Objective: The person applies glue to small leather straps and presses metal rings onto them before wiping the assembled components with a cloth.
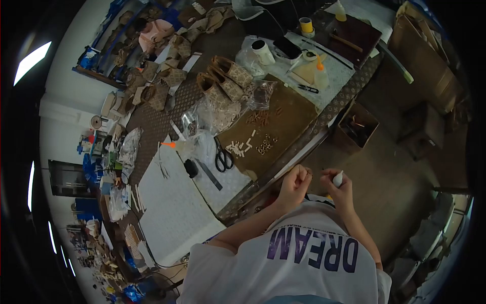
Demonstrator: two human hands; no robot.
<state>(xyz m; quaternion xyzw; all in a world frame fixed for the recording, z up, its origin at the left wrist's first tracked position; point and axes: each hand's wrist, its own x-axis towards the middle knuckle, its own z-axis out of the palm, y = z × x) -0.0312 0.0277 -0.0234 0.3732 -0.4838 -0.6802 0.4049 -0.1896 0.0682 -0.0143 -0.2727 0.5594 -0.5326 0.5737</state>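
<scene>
My left hand (295,181) is closed in front of my shirt, near the table's front edge. Its fingers are curled in, and what they hold, if anything, is too small to tell. Close beside it, my right hand (343,190) is wrapped around a small white bottle (338,178) with a pointed tip. On the table beyond my hands lies a brown mat (298,119) bearing small white strips (248,143), metal rings (266,144) and a pile of reddish-brown pieces (259,117). Black-handled scissors (224,159) rest at the mat's left edge.
Patterned shoes (218,83) stand behind clear plastic bags (202,144). A bottle with an orange tip (321,76), a white jar (262,52) and a yellow container (306,26) are farther back. An open box (358,124) sits beside the table. Another person (154,34) is at the far end.
</scene>
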